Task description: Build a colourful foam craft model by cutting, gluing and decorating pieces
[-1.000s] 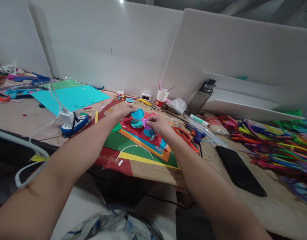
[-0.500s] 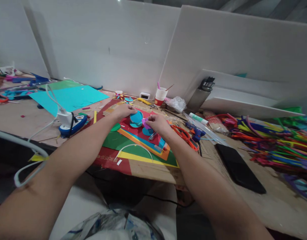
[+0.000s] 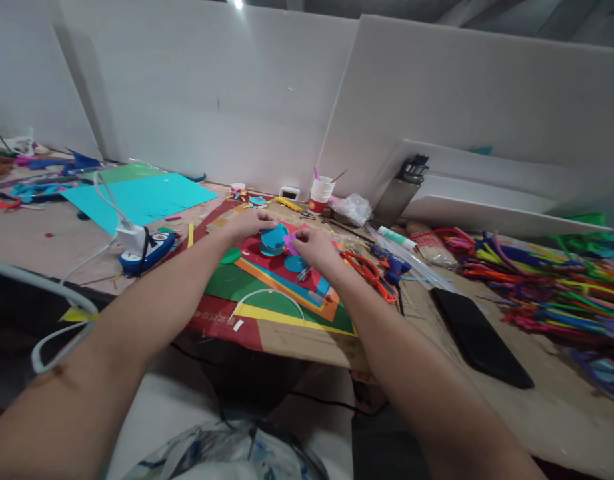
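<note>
A: What is held near the centre of the frame?

B: A round blue piece is pinched at its upper left edge by the left hand. A small purple piece is gripped between the fingertips of the right hand.

A: Are the hands joined?

B: No, they are held slightly apart, above stacked coloured sheets.

A: Is the purple piece pressed against the blue one?

B: That cannot be told.

A: And around them?

B: Paper cups are placed beyond, and a black phone is laid at lower right.
</note>
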Motion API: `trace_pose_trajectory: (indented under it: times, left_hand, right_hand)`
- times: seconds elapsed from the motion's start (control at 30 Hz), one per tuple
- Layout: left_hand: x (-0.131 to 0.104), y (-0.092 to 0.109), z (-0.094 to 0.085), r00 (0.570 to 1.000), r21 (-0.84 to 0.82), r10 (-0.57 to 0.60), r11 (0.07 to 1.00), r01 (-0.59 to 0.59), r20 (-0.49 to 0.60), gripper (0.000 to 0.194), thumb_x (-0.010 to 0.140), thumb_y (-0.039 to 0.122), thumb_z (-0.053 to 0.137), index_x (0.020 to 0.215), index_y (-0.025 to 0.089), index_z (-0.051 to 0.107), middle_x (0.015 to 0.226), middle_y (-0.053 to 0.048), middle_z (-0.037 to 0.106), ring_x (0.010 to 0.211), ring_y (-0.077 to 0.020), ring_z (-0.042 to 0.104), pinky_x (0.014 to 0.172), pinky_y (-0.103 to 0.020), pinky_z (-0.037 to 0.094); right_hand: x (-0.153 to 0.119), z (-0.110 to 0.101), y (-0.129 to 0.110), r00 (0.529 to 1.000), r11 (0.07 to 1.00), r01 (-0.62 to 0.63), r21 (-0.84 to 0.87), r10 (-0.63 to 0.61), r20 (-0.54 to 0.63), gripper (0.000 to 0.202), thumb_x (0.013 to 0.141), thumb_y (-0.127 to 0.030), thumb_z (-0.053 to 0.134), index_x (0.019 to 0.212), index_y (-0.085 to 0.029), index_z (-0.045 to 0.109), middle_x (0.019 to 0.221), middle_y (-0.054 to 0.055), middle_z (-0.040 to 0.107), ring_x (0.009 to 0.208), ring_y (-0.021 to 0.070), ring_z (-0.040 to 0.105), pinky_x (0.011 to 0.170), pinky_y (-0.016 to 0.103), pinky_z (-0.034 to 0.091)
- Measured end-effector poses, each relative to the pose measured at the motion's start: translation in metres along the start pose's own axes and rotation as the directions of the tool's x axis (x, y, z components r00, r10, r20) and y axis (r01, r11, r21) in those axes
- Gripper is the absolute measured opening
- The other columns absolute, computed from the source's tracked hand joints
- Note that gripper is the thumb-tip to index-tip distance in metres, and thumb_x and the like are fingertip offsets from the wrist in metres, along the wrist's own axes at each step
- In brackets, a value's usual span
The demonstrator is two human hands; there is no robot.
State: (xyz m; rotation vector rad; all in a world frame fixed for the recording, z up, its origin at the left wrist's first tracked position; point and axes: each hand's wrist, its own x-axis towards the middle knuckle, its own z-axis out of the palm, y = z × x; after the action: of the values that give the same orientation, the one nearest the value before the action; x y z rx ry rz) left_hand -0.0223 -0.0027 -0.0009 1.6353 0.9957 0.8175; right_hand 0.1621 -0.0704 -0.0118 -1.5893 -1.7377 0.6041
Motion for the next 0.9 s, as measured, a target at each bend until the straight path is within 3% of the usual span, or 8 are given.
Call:
trace_pose_trajectory:
  times: [0.13, 0.27, 0.43, 0.67, 0.8, 0.9]
  left_hand:
    - [-0.002, 0.002, 0.003, 1.000, 0.013, 0.005, 1.000, -0.005, 0.018, 0.017, 0.072, 0.026, 0.073, 0.077, 0.012, 0.066, 0.070, -0.002, 0.062, 0.060, -0.0099, 0.053, 0.056, -0.024, 0.039]
    - [-0.003, 0.002, 0.005, 0.999, 0.029, 0.019, 0.999, -0.020, 0.035, 0.020, 0.073, 0.030, 0.073, 0.080, 0.013, 0.066, 0.071, -0.001, 0.061, 0.059, -0.0090, 0.052, 0.054, -0.023, 0.037]
    - [-0.004, 0.003, 0.005, 0.998, 0.046, 0.042, 0.998, -0.044, 0.057, 0.027, 0.075, 0.036, 0.073, 0.083, 0.012, 0.065, 0.072, -0.002, 0.059, 0.058, -0.0084, 0.051, 0.052, -0.022, 0.036]
    - [-0.004, 0.002, 0.007, 0.998, -0.019, 0.007, 1.000, -0.006, 0.063, 0.026, 0.074, 0.038, 0.070, 0.077, 0.014, 0.059, 0.065, 0.002, 0.053, 0.052, -0.0079, 0.049, 0.047, -0.021, 0.036]
    - [-0.005, 0.004, 0.012, 1.000, -0.092, 0.014, 0.996, -0.013, 0.010, 0.019, 0.073, 0.030, 0.069, 0.074, 0.015, 0.058, 0.065, 0.001, 0.055, 0.053, -0.0080, 0.051, 0.047, -0.020, 0.038]
    - [-0.007, 0.007, 0.017, 1.000, -0.210, -0.011, 0.978, 0.014, 0.014, 0.016, 0.073, 0.026, 0.068, 0.073, 0.015, 0.057, 0.066, 0.001, 0.058, 0.054, -0.0089, 0.053, 0.049, -0.021, 0.043]
  right_hand:
    - [0.003, 0.000, 0.001, 0.997, 0.976, -0.033, 0.214, 0.046, -0.058, 0.008, 0.077, -0.021, 0.051, 0.070, -0.018, 0.055, 0.061, -0.004, 0.056, 0.056, 0.0104, 0.054, 0.053, 0.020, 0.040]
    - [0.005, 0.000, -0.001, 0.985, 0.882, -0.150, 0.447, 0.170, -0.005, 0.009, 0.079, -0.014, 0.045, 0.081, -0.020, 0.050, 0.065, -0.002, 0.059, 0.056, 0.0116, 0.060, 0.056, 0.022, 0.048]
    - [0.006, -0.002, -0.003, 0.984, 0.918, -0.148, 0.368, 0.175, -0.040, 0.012, 0.078, -0.009, 0.044, 0.079, -0.020, 0.049, 0.059, -0.003, 0.056, 0.047, 0.0095, 0.052, 0.046, 0.020, 0.040]
    - [0.010, 0.001, 0.001, 0.987, 0.904, -0.120, 0.410, 0.153, -0.050, 0.015, 0.079, -0.009, 0.041, 0.074, -0.022, 0.046, 0.060, -0.005, 0.051, 0.046, 0.0086, 0.044, 0.044, 0.020, 0.034]
    - [0.011, 0.001, 0.002, 0.994, 0.901, -0.073, 0.428, 0.098, -0.038, 0.011, 0.084, -0.017, 0.042, 0.077, -0.022, 0.050, 0.061, -0.006, 0.045, 0.049, 0.0094, 0.041, 0.048, 0.022, 0.035]
    - [0.008, 0.000, 0.000, 0.999, 0.951, 0.021, 0.310, -0.004, -0.053, 0.013, 0.085, -0.031, 0.050, 0.086, -0.020, 0.056, 0.068, -0.005, 0.049, 0.059, 0.0114, 0.047, 0.057, 0.024, 0.040]
